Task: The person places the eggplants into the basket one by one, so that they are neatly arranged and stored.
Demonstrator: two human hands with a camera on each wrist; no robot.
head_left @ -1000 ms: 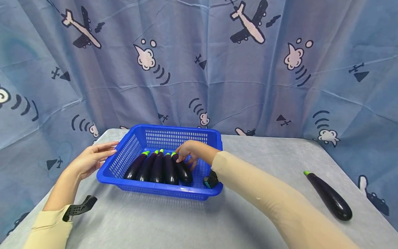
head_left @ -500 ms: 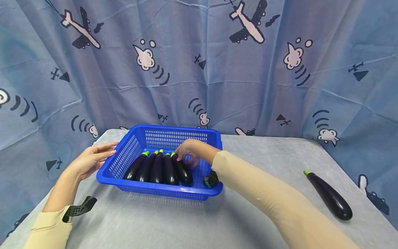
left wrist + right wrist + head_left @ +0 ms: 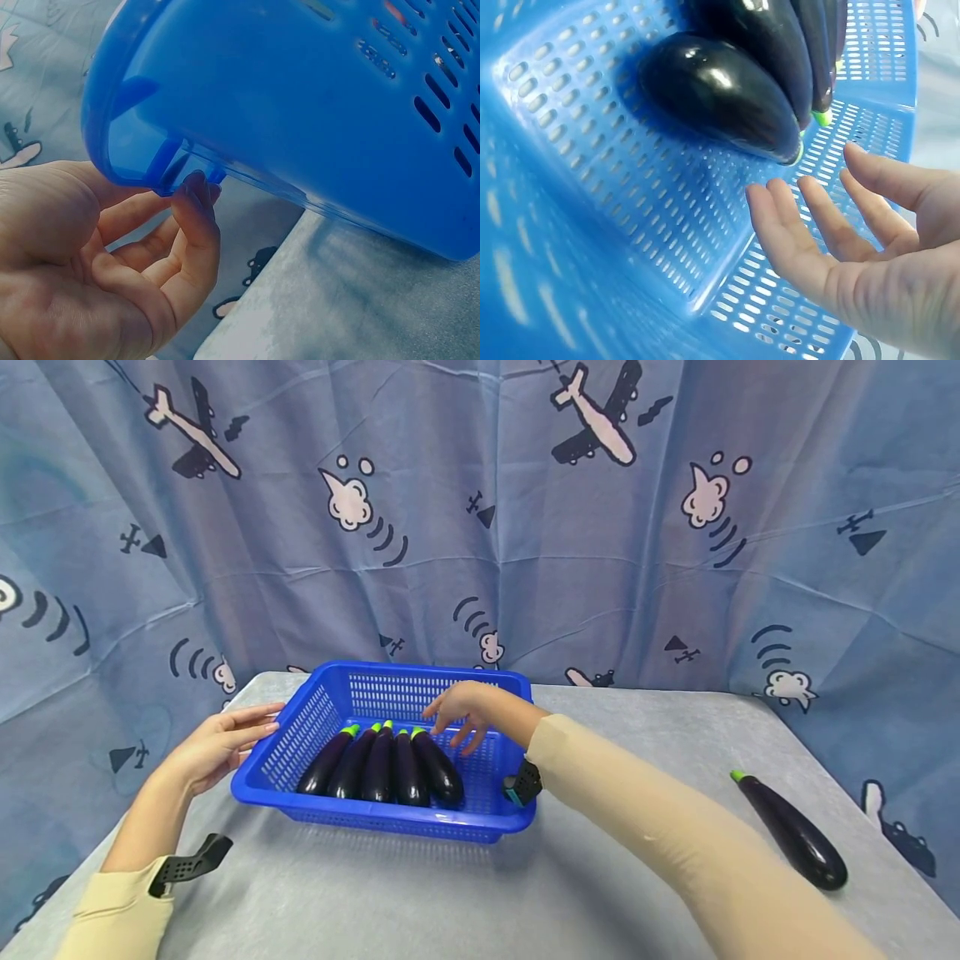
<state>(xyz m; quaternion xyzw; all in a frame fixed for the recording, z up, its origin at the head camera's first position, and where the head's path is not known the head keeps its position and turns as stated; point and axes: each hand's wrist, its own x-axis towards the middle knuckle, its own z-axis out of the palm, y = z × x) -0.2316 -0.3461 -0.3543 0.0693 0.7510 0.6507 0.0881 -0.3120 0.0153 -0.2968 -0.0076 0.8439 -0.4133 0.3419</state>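
Note:
Several dark purple eggplants [image 3: 378, 767] with green stem ends lie side by side in a blue perforated plastic basket [image 3: 390, 822]. My right hand [image 3: 468, 710] hovers inside the basket with nothing in it, near the stem end of the rightmost eggplant [image 3: 437, 770]. In the right wrist view, the fingers of that hand [image 3: 855, 240] are spread and loosely bent, apart from the eggplants [image 3: 720, 90]. My left hand [image 3: 213, 747] holds the basket's left rim. The left wrist view shows its fingers [image 3: 196, 232] curled up to the rim's underside, the thumb partly hidden behind the rim.
Another eggplant [image 3: 791, 831] lies on the right part of the grey table [image 3: 622, 735], outside the basket. Behind the table hangs a blue curtain [image 3: 435, 568] printed with airplanes. Bare basket floor shows right of the eggplants.
My right hand has let go of the rightmost eggplant and lifted up and slightly right. The eggplants lie as before. My left hand stays at the basket's rim.

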